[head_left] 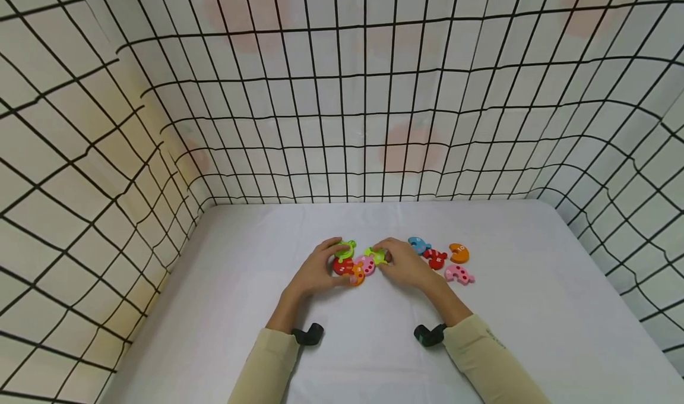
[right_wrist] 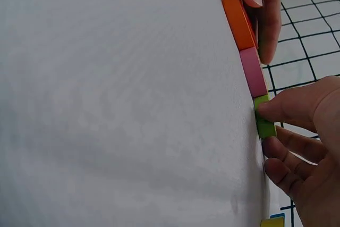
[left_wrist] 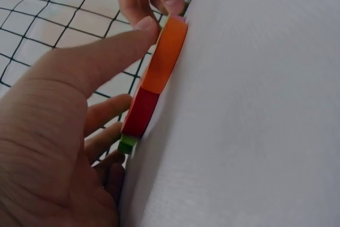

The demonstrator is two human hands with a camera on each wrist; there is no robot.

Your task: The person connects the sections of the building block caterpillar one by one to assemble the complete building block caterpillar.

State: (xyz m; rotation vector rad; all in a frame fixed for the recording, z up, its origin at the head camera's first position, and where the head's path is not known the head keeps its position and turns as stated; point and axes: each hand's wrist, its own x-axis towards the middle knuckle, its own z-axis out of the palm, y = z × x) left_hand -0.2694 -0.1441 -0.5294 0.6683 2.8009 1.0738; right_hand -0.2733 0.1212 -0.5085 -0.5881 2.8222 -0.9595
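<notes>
Two hands: left hand (head_left: 316, 268) at the cluster's 9 o'clock, right hand (head_left: 408, 262) at its 3 o'clock.
Left grip: cluster (head_left: 357, 268) held between thumb and fingers, thumb at the orange piece (head_left: 360, 272), fingertips at the first green piece (head_left: 350, 251).
Right grip: second green piece (head_left: 377, 255) pinched between thumb and fingers.
Cluster layout: first green at 11 o'clock, red piece (head_left: 342, 267) at 9, orange at 6, dotted pink piece (head_left: 366, 264) at 3, second green at 2.
Edge contact: orange meets red in the left wrist view; pink touches both orange and second green in the right wrist view.
Loose pieces: four, beyond the right hand at 3 o'clock; blue piece (head_left: 417, 245), striped red piece (head_left: 435, 258) at its 4 o'clock, loose orange piece (head_left: 462, 252), spotted pink piece (head_left: 459, 271) at that one's 6 o'clock.
Table: white surface (head_left: 369, 350), all pieces lying flat.
Backdrop: black-lined grid (head_left: 365, 113) at 12 o'clock.
Wrists: black device (head_left: 308, 335) on each, below tan sleeves (head_left: 267, 362).
</notes>
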